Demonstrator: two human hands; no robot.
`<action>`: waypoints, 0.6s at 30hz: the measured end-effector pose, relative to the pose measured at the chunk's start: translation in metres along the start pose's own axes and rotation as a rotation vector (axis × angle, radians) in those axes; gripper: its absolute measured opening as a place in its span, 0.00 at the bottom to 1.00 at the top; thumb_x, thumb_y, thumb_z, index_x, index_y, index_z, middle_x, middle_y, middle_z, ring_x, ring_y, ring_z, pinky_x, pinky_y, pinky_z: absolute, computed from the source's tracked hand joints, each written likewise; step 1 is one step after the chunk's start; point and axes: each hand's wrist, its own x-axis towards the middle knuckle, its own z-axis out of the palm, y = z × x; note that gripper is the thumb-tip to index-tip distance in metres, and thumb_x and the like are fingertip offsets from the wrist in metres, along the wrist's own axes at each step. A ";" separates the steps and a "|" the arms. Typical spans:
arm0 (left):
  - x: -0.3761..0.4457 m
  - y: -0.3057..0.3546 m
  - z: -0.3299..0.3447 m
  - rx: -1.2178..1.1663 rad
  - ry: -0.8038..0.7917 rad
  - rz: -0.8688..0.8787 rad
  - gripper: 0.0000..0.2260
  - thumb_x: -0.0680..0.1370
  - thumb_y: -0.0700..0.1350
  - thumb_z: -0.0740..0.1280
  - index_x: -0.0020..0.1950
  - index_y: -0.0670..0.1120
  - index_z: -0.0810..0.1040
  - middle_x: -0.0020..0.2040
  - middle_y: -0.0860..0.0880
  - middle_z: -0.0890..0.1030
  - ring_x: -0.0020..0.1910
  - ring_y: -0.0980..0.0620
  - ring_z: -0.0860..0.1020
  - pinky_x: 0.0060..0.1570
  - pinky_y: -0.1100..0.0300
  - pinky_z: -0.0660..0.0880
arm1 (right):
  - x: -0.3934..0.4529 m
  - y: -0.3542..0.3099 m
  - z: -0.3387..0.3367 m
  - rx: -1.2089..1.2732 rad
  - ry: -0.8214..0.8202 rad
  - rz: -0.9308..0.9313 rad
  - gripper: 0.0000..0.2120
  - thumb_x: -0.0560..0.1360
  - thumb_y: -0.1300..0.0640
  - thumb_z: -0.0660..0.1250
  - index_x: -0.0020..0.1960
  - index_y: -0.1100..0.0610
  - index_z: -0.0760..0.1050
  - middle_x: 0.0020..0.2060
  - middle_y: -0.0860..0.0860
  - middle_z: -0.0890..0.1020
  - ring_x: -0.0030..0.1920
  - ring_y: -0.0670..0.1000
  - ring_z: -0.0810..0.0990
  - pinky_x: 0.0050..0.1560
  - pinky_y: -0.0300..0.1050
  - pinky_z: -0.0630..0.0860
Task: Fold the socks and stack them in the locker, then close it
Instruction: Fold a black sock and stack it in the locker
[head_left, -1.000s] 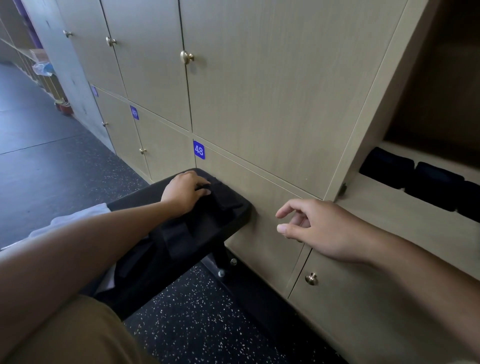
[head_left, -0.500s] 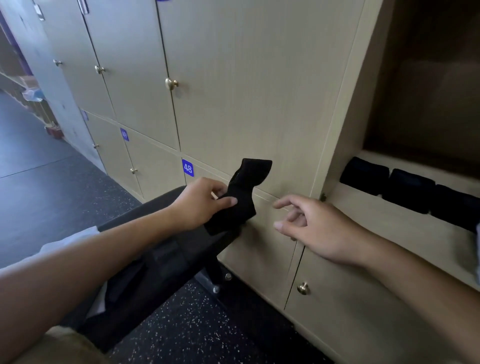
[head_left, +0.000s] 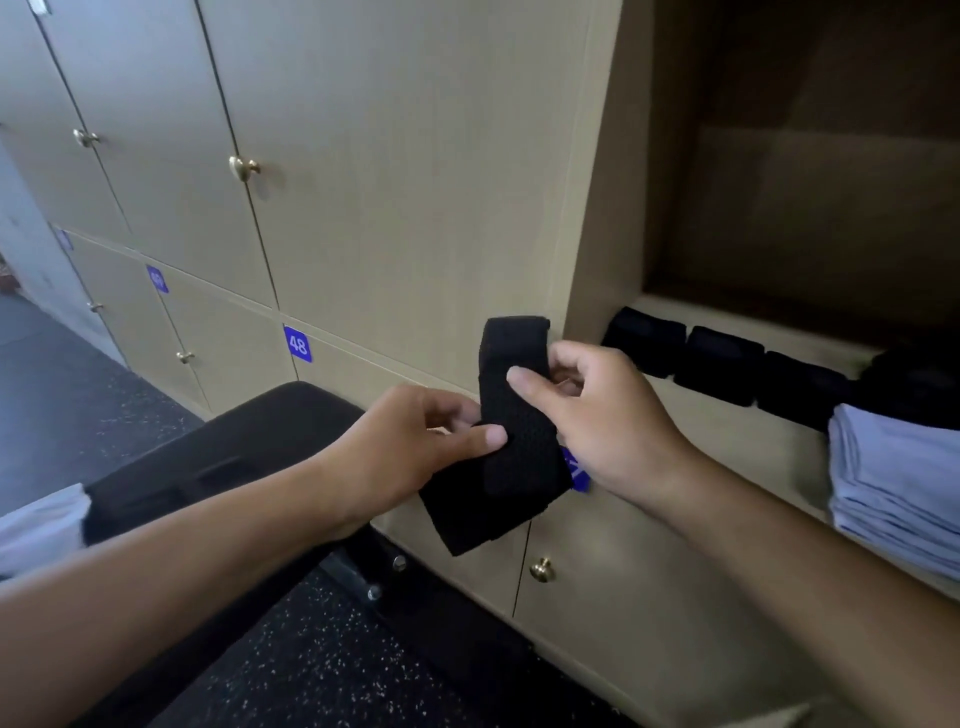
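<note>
Fold the black sock (head_left: 511, 441) neatly now, while held in the air by both hands. Keep the two layers lined up edge on edge before pressing the fold flat; otherwise probably a crooked bundle that does not sit well beside the others. Bring the upper end down over the lower part in one even movement, then pinch the fold with thumb and fingers so that the knit does not spring open again.

Left hand (head_left: 415, 441): closed on the lower part of the sock, thumb pressed on the front of the cloth. Right hand (head_left: 597, 415): closed on the upper part, thumb on the front, fingers curled behind. So, between the two hands and touching both, with the upper end standing up above the right thumb and the lower end hanging below the left hand.

Held in front of the closed locker doors, just left of the open locker (head_left: 727, 431), not yet inside. On the locker floor, to the right of the right hand, already a row of folded socks (head_left: 722, 358), dark and close side by side. Nearer the front edge, a stack of pale folded cloth (head_left: 893, 488). Below the left forearm, the black bench (head_left: 249, 441), near the hands but apart from the sock.

Door of the open locker: not visible here.
</note>
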 end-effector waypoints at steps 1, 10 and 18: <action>0.000 -0.002 0.002 -0.048 -0.014 -0.009 0.12 0.76 0.50 0.73 0.46 0.41 0.84 0.39 0.46 0.81 0.41 0.52 0.81 0.50 0.56 0.78 | -0.001 0.000 -0.003 0.006 0.022 -0.002 0.20 0.77 0.45 0.69 0.49 0.64 0.79 0.39 0.58 0.84 0.41 0.60 0.81 0.47 0.59 0.80; -0.002 -0.010 0.000 -0.298 0.028 -0.180 0.11 0.80 0.41 0.70 0.58 0.44 0.71 0.35 0.45 0.81 0.28 0.51 0.79 0.27 0.63 0.75 | -0.012 0.007 -0.031 0.027 -0.005 0.048 0.20 0.81 0.46 0.64 0.49 0.65 0.76 0.45 0.69 0.80 0.46 0.70 0.79 0.49 0.67 0.77; -0.004 -0.008 -0.003 -0.279 -0.032 -0.143 0.07 0.80 0.43 0.68 0.52 0.44 0.86 0.48 0.43 0.87 0.46 0.48 0.85 0.53 0.54 0.81 | -0.018 0.002 -0.031 -0.033 0.049 -0.104 0.05 0.79 0.57 0.70 0.45 0.53 0.82 0.33 0.42 0.81 0.34 0.42 0.77 0.38 0.36 0.72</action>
